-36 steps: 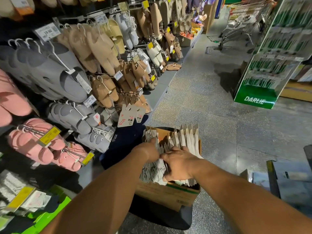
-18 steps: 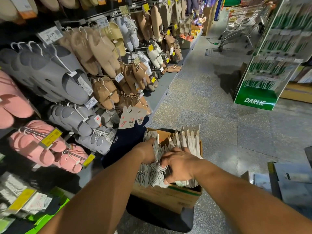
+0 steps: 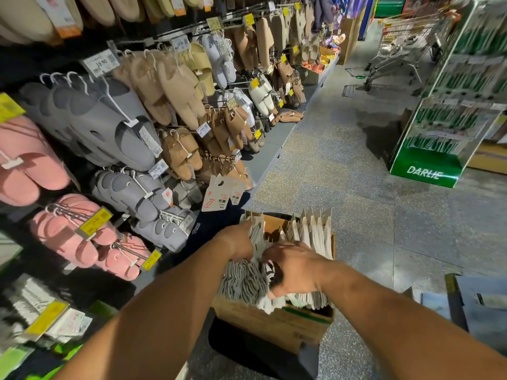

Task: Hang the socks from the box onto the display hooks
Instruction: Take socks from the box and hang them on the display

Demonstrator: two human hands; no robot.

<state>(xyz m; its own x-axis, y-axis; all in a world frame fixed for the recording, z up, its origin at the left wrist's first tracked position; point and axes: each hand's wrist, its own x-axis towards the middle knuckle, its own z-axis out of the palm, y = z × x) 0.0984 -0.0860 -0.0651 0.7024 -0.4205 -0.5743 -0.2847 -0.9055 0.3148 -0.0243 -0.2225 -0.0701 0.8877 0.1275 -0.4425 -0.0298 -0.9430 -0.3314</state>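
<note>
A cardboard box (image 3: 277, 323) stands on the aisle floor below me, packed with sock packs on white card headers (image 3: 315, 234). A bundle of grey socks (image 3: 244, 283) hangs over the box's near left side. My left hand (image 3: 237, 239) grips the card tops of that bundle at the box's left edge. My right hand (image 3: 295, 266) is curled round the same bundle from the right, fingers dug in among the socks. Two sock packs with white headers (image 3: 219, 197) hang on a display hook just beyond the box, over dark socks.
Slippers in grey (image 3: 109, 127), pink (image 3: 74, 234) and tan (image 3: 175, 86) hang on hooks along the left wall. A green Darlie stand (image 3: 428, 171) is at right, shopping carts (image 3: 403, 42) farther down the aisle. A flat box (image 3: 482, 305) lies at lower right.
Both hands have stayed in the box, pulling the grey sock bundle up and over its near left edge. The view has shifted slightly closer.
</note>
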